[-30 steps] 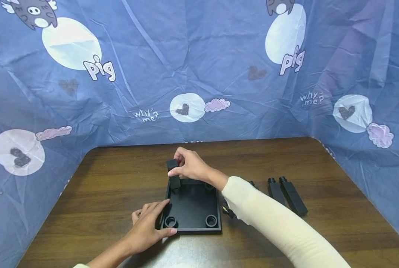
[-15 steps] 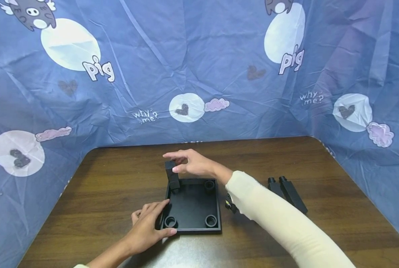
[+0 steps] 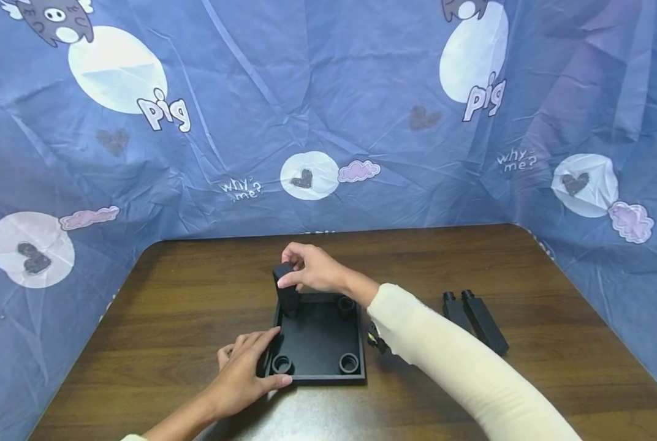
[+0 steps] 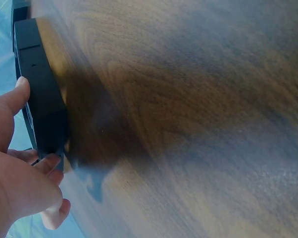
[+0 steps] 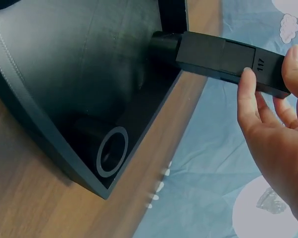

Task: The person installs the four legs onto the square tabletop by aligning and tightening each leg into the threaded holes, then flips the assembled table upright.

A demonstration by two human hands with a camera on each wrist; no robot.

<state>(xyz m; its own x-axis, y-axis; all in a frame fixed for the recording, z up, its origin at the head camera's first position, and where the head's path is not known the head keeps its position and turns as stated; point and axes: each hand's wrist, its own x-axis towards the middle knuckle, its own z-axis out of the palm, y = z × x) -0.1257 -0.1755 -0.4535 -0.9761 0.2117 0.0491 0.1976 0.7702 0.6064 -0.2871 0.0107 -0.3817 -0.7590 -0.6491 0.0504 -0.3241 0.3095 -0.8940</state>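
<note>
A black square tray (image 3: 317, 337) with round sockets at its corners lies on the table. In its far-left socket stands a black square leg (image 3: 287, 300), with "117" marked on one side in the right wrist view. My right hand (image 3: 317, 269) grips the upper part of this leg (image 5: 208, 54) between thumb and fingers. At the tray's near-left corner, my left hand (image 3: 246, 361) holds the rim, thumb on the near side and fingers along the left side. The left wrist view shows the thumb against the tray's outer wall (image 4: 40, 84).
Two more black legs (image 3: 485, 324) with round necks lie on the table to the right, partly behind the sleeve (image 3: 444, 355). The near-right socket (image 3: 349, 364) holds nothing. A blue printed cloth (image 3: 306, 122) rises behind the table (image 3: 196, 288).
Half a second ago the right fingers were spread off the leg; now they grip it again. The leg has turned slightly in place. The left hand has kept its hold.
</note>
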